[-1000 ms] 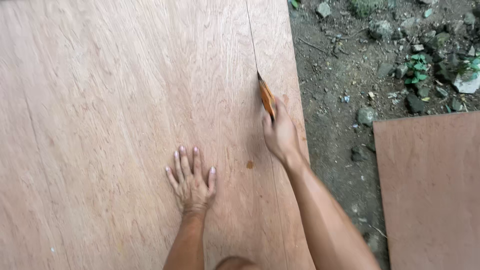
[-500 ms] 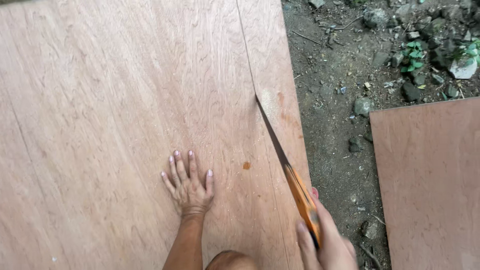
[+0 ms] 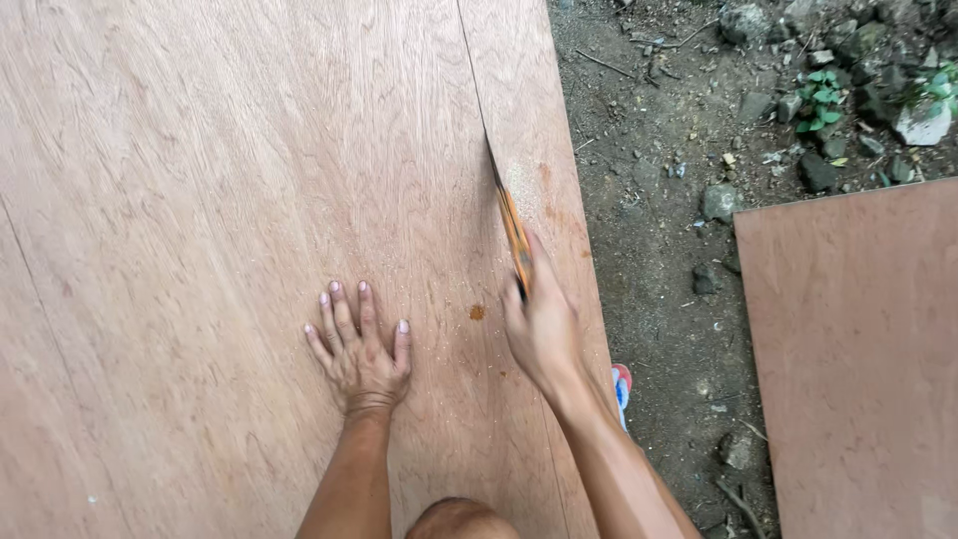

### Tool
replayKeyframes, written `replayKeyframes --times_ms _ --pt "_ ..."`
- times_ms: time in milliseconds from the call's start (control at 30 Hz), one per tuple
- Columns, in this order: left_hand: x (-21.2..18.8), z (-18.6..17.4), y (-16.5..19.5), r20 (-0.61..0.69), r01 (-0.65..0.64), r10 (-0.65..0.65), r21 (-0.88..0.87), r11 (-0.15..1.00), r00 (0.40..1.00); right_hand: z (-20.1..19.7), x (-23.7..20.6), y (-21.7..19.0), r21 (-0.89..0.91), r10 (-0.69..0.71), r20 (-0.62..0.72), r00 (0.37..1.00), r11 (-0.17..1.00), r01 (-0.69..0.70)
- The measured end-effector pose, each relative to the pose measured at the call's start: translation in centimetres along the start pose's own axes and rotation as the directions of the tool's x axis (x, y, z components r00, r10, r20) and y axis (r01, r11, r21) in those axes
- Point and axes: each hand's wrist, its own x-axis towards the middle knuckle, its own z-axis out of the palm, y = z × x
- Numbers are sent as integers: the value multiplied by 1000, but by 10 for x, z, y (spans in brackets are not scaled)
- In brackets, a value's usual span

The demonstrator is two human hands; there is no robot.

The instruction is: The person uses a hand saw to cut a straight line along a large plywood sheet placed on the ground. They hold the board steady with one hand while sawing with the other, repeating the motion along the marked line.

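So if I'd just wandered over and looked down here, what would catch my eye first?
Most likely the right hand gripping an orange-handled saw, its blade set in a long dark cut line running up the big plywood sheet. Just left of it, the left hand lies flat on the wood with fingers spread. To the right is bare dirt with stones and a second board.

1. Outdoor work spot, likely a yard or building site rather than a fitted workshop.
2. Large plywood sheet [image 3: 230, 230] laid flat at ground level, a second board [image 3: 858, 359] beside it.
3. Bare dirt ground [image 3: 659, 200] between them, strewn with stones [image 3: 720, 202], twigs and small green weeds [image 3: 820, 98].
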Motion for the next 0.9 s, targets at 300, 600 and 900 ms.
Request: replayKeyframes --times_ms 300,600,900 --pt "-1 4 -1 -29 -64 64 -11 998 998 -22 -63 40 -64 -105 -6 994 992 105" --pt "6 4 25 137 -170 160 62 983 977 -24 -57 18 -68 -117 27 993 991 119" --pt "6 3 22 156 -170 156 82 982 975 -59 -57 -19 -325 281 152 948 920 -221"
